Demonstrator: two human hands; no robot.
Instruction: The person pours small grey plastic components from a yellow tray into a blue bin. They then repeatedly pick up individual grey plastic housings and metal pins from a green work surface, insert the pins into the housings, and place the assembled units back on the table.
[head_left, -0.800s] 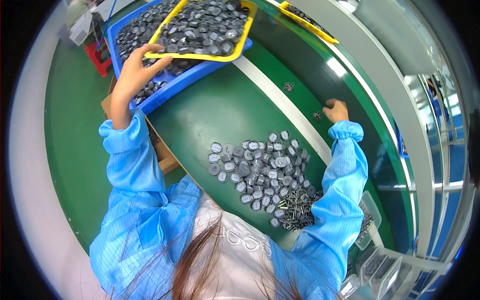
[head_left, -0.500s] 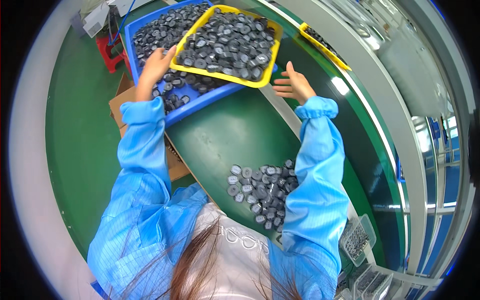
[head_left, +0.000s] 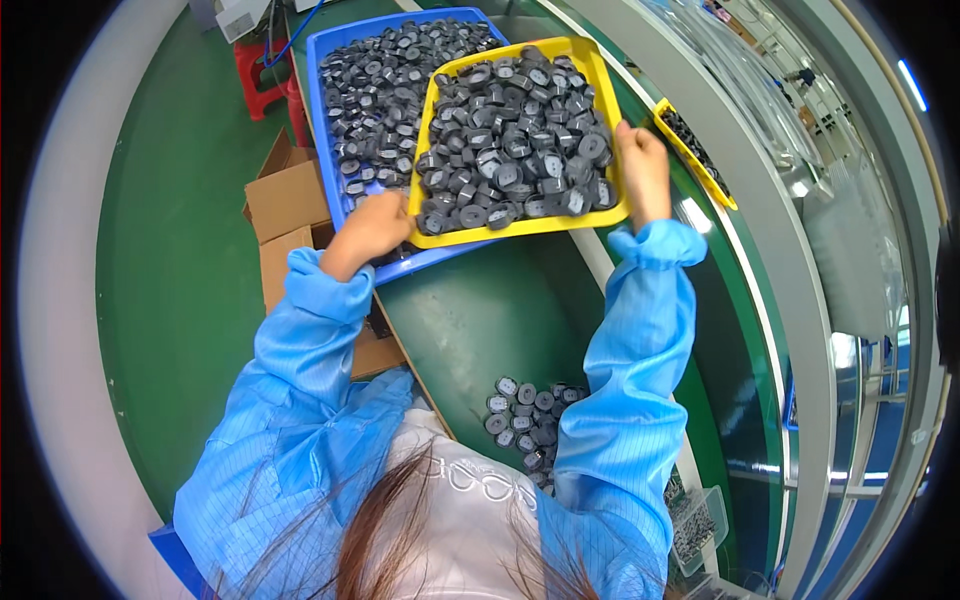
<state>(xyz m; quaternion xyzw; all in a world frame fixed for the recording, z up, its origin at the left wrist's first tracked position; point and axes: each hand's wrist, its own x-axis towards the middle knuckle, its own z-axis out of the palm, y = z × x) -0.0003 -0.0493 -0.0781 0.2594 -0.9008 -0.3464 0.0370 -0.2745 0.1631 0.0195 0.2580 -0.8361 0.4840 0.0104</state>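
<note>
A yellow tray [head_left: 505, 235] heaped with small round black parts [head_left: 515, 150] is held between my two hands. My left hand [head_left: 375, 228] is closed on its near left corner, and my right hand [head_left: 642, 172] grips its right rim. The yellow tray overlaps the right side of a larger blue tray [head_left: 325, 120], which also holds many black parts. Whether the yellow tray rests on the blue one or hangs just above it, I cannot tell.
Loose black parts [head_left: 525, 415] lie on the green tabletop [head_left: 450, 325] near my right forearm. A second yellow tray [head_left: 695, 155] sits at the far right. Clear bins [head_left: 695, 530] stand at the lower right. Left of the table are a cardboard box [head_left: 285, 205] and red stool [head_left: 258, 80].
My right hand, open beside the yellow tray before, has taken hold of its right rim. My left hand has shifted to the near left corner. The tray has turned slightly.
</note>
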